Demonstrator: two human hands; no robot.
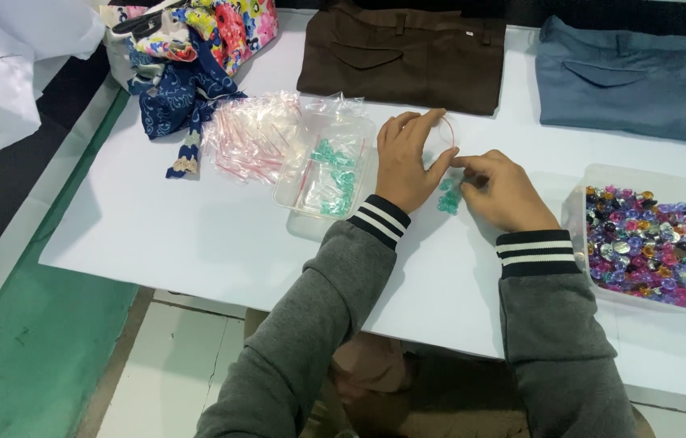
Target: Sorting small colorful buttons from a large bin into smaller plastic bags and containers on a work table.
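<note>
While a small clear zip bag with a red seal strip is steadied on the white table, a filling step appears to be in hand: teal beads are gathered in a little heap between the two hands, just below the bag's mouth. The left hand is laid nearly flat, fingers stretched and only slightly curled, its fingertips pressed on the bag; nothing is clasped in it. The right hand is half closed, thumb and forefinger pinched together near the bag's edge, and what is pinched, a bead or the bag's lip, cannot be told from this view. A careful, small pinch and an opened bag mouth would be called for by the next move. Filled bags are kept in a clear tray just left of the left hand, empty bags are piled beyond it, and a tub of mixed coloured gems is set to the right.
</note>
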